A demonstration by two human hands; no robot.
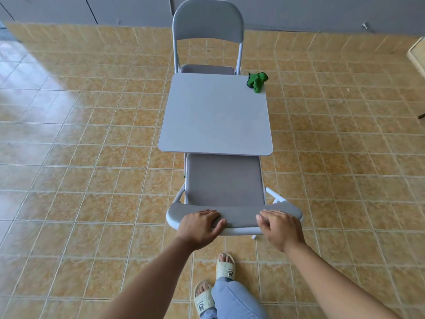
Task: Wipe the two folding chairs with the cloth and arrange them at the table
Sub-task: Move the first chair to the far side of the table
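A small grey square table (215,113) stands in the middle of the tiled floor. The near grey folding chair (224,178) is unfolded, its seat partly tucked under the table's near edge. My left hand (200,225) and my right hand (279,226) both grip the top of its backrest, fingers curled over the edge. The far folding chair (208,24) stands upright across the table, its seat slightly under the far edge. A crumpled green cloth (257,81) lies on the table's far right corner.
Tan tiled floor (92,146) surrounds the table on both sides. A grey wall with cabinet doors (57,10) runs along the back. A pale piece of furniture (417,56) juts in at the right edge. My sandalled feet (215,282) stand just behind the near chair.
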